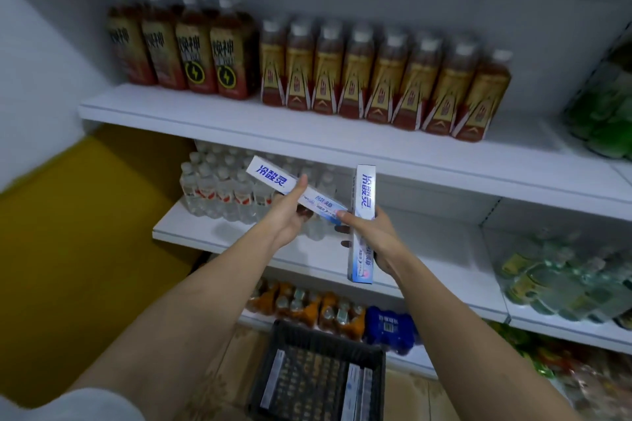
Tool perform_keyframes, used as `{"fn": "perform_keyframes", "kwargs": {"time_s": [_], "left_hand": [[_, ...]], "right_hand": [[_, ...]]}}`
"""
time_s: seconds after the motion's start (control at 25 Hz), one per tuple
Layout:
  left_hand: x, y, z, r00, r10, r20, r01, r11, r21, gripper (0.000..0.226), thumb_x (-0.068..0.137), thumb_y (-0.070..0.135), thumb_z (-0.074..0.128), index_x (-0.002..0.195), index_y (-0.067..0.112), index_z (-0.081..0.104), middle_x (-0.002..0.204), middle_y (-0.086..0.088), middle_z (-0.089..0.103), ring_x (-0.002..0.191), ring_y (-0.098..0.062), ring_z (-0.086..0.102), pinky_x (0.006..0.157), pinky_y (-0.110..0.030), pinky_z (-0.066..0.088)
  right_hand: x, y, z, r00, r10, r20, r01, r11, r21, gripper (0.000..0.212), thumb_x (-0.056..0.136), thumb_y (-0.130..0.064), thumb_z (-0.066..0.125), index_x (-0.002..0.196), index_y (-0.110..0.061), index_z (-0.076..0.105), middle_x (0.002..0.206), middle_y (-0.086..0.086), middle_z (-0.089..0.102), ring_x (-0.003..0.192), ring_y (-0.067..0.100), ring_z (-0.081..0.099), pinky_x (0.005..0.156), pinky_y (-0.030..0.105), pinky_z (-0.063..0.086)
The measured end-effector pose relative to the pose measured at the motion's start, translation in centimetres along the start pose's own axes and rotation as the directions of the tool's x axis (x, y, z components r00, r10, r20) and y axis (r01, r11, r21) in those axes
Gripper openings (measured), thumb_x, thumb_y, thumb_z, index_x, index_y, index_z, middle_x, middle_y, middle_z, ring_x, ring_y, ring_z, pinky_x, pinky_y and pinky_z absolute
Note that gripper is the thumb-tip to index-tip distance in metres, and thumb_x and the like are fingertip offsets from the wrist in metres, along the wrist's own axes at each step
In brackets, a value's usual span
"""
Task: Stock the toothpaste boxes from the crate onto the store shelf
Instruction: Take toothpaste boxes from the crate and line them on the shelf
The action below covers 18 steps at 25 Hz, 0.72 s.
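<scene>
My left hand (290, 215) grips a white and blue toothpaste box (273, 178) that lies slanted, its far end up and left. Another toothpaste box (364, 195) stands nearly upright in my right hand (379, 232), which grips it around the middle. Both boxes hover in front of the middle white shelf (444, 249), their near ends almost meeting. Below, on the floor, sits the black plastic crate (318, 335) with a few more toothpaste boxes (352, 390) lying inside it.
Water bottles (219, 191) fill the left of the middle shelf. Brown drink bottles (307, 65) line the upper shelf (239, 123). Green bottles (608, 106) stand at the right. Orange drinks (307, 304) and a blue pack (390, 325) occupy the bottom shelf. A yellow surface (68, 232) lies left.
</scene>
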State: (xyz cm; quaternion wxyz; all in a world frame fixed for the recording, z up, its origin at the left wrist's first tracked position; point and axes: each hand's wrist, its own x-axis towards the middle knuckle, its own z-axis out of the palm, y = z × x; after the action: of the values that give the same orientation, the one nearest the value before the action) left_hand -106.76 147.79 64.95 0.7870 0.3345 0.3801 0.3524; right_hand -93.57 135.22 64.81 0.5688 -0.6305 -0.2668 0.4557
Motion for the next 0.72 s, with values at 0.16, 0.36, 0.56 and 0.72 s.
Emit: {"fn": "perform_keyframes", "kwargs": {"time_s": [0.16, 0.36, 0.56, 0.72], "left_hand": [[-1.7, 3.5, 1.3, 0.995, 0.000, 0.100, 0.010, 0.995, -0.100, 0.055, 0.091, 0.054, 0.056, 0.120, 0.007, 0.057, 0.113, -0.016, 0.067, 0.107, -0.030, 0.064, 0.086, -0.043, 0.055], [-2.7, 14.1, -0.9, 0.976, 0.071, 0.205, -0.094, 0.990, 0.107, 0.068, 0.085, 0.061, 0.058, 0.126, 0.007, 0.061, 0.124, -0.019, 0.061, 0.113, -0.031, 0.060, 0.090, -0.044, 0.053], [-4.6, 19.3, 3.9, 0.898, -0.325, 0.297, -0.219, 0.256, 0.942, 0.068, 0.061, 0.058, 0.083, 0.121, 0.032, 0.066, 0.130, -0.007, 0.064, 0.106, -0.022, 0.060, 0.099, -0.047, 0.044], [-5.1, 18.3, 7.9, 0.868, -0.451, 0.206, -0.204, 0.055, 0.978, 0.064, 0.062, 0.053, 0.086, 0.119, 0.035, 0.061, 0.122, -0.008, 0.068, 0.111, -0.030, 0.066, 0.099, -0.054, 0.049]], "right_hand": [[0.3, -3.7, -0.5, 0.991, -0.108, -0.076, 0.107, 0.994, -0.014, 0.047, 0.077, -0.020, 0.082, 0.114, -0.013, 0.053, 0.106, 0.008, 0.072, 0.083, 0.023, 0.075, 0.079, 0.044, 0.060], [-0.5, -10.3, -3.6, 0.964, -0.260, -0.054, 0.253, 0.961, -0.109, 0.046, 0.079, -0.021, 0.080, 0.117, -0.014, 0.055, 0.106, 0.004, 0.072, 0.088, 0.026, 0.073, 0.077, 0.042, 0.060], [-1.3, -15.4, -5.3, 0.947, -0.319, 0.030, 0.320, 0.938, -0.131, 0.042, 0.083, -0.014, 0.076, 0.119, -0.012, 0.054, 0.100, 0.005, 0.074, 0.075, 0.020, 0.075, 0.058, 0.027, 0.057], [-2.0, -17.2, -6.1, 0.943, -0.328, 0.050, 0.332, 0.923, -0.193, 0.045, 0.077, -0.024, 0.081, 0.116, -0.017, 0.058, 0.102, 0.002, 0.075, 0.083, 0.015, 0.074, 0.077, 0.039, 0.059]]}}
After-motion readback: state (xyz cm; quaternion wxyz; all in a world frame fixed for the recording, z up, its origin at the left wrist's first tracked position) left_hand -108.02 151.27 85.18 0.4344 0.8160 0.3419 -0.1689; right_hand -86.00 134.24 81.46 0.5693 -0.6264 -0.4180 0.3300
